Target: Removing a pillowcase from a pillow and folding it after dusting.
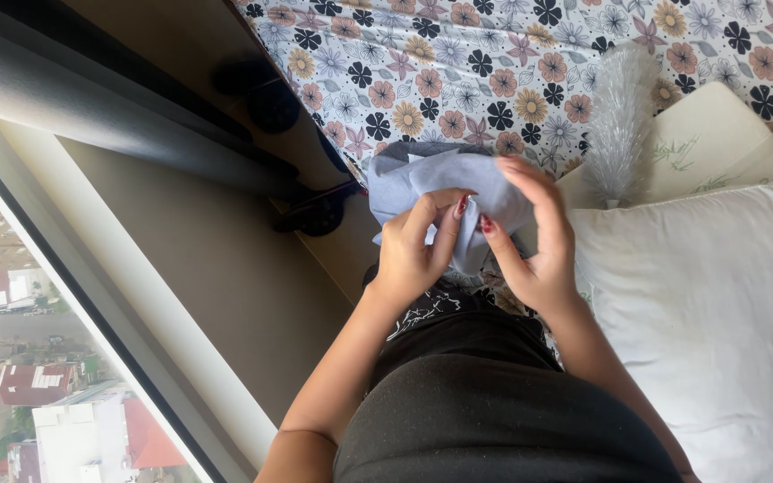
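Pale blue-grey cloth (445, 192) is bunched between both hands, held up in front of the person's body above the edge of a bed. The left hand (413, 250) comes up from the lower left on a bare forearm, wrist bent slightly, back of the hand toward the camera. Its fingers are curled closed, with the thumb and forefinger pinching a fold of the cloth near its lower middle. The right hand (534, 241) rises from the lower right, palm turned inward toward the left hand. Its fingers are bent over the top right part of the cloth and its thumb presses from below, so it too grips the cloth. The two thumbs lie close together at the centre, and the cloth spreads up and to the left above the fingertips, hanging a little below them.

Behind the hands lies a flowered bedsheet (458, 72). A white pillow (717, 313) sits to the right, just beside the right forearm, and a silvery feathery duster (621, 125) stands above it. A window (38, 376) shows rooftops at the left.
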